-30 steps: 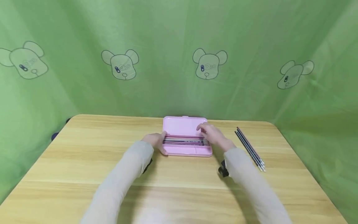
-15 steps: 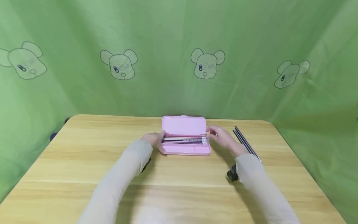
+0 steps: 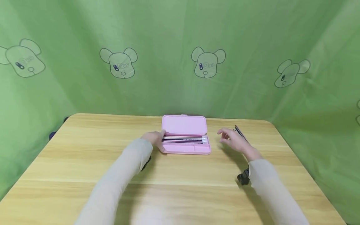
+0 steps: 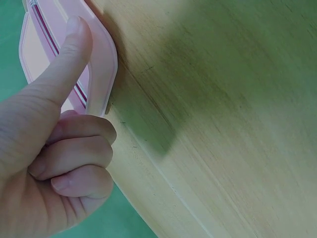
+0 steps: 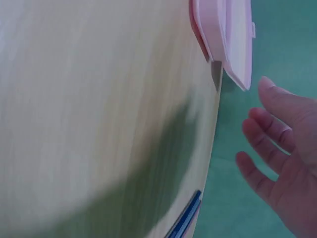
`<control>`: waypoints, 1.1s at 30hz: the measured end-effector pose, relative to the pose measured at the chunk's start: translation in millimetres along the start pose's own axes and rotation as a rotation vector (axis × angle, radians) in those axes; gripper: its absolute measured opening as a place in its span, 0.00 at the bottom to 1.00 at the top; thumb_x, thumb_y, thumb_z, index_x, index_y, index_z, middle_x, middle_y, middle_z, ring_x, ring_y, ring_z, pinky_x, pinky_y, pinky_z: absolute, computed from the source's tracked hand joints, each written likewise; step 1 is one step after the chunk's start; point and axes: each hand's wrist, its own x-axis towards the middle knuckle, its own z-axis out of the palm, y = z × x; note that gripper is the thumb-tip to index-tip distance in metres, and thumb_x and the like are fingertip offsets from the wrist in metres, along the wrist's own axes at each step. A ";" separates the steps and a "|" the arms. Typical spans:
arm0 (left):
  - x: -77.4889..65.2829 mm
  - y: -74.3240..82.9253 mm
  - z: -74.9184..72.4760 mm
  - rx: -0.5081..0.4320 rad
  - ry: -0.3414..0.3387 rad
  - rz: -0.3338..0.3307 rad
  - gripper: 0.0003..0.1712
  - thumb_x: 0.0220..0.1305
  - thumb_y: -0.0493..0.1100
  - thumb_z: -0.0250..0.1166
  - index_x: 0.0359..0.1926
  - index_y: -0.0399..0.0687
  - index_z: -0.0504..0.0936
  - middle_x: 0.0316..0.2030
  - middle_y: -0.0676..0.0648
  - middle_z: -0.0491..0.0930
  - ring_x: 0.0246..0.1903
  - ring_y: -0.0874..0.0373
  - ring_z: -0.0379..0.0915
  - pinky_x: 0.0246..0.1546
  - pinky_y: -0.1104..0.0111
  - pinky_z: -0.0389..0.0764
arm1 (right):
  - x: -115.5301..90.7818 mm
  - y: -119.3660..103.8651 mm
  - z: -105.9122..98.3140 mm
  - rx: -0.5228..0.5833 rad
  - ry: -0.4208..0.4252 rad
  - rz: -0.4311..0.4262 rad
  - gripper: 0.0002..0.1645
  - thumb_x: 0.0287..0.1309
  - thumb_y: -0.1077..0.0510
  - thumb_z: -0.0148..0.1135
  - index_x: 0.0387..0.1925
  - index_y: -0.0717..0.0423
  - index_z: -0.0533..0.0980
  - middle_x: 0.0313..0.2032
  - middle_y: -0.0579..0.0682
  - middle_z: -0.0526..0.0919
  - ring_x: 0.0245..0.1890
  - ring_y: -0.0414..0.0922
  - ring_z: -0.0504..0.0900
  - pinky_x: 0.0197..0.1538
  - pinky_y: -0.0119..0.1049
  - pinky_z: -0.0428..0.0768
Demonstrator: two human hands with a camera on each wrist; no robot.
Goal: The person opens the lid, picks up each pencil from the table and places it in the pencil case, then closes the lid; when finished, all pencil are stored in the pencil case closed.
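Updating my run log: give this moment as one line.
left hand: holding pink case; right hand: empty; pink case: open, pencils inside; loose pencils: right of case

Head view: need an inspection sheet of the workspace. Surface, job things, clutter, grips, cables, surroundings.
Surface: wood-grain table, patchy with shadow and glare.
Job things: pink pencil case lies open, a row of pencils in its long compartment; loose pencils lie to its right, partly hidden.
Clutter: nothing seen.
Grips: left hand holds the case's left end; right hand hovers right of the case, holding nothing.
Cables: nothing seen.
Surroundings: green curtain with animal-head outlines; dark objects past the table's left edge, too unclear to identify.
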 end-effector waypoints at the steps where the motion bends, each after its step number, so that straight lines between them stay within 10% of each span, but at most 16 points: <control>1: -0.5 -0.6 -0.3 -0.001 0.003 0.007 0.58 0.39 0.60 0.72 0.68 0.50 0.52 0.62 0.41 0.64 0.61 0.48 0.61 0.62 0.58 0.63 | -1.5 1.6 -1.5 0.005 -0.007 0.008 0.17 0.52 0.68 0.60 0.45 0.70 0.71 0.30 0.55 0.77 0.32 0.50 0.76 0.40 0.46 0.78; 24: -7.3 -0.2 -2.9 -0.023 0.013 0.042 0.51 0.40 0.58 0.73 0.63 0.47 0.58 0.59 0.41 0.68 0.59 0.47 0.64 0.59 0.58 0.66 | -45.2 34.7 -32.4 -0.166 -0.188 0.326 0.32 0.48 0.63 0.66 0.50 0.79 0.64 0.25 0.56 0.72 0.26 0.48 0.70 0.30 0.42 0.73; 33: -5.7 -0.6 -2.1 -0.016 0.012 0.034 0.50 0.41 0.58 0.72 0.62 0.48 0.58 0.58 0.41 0.69 0.58 0.48 0.65 0.59 0.58 0.67 | -50.5 45.9 -28.4 -0.233 -0.237 0.364 0.26 0.49 0.65 0.64 0.48 0.78 0.69 0.45 0.77 0.72 0.44 0.66 0.73 0.46 0.57 0.74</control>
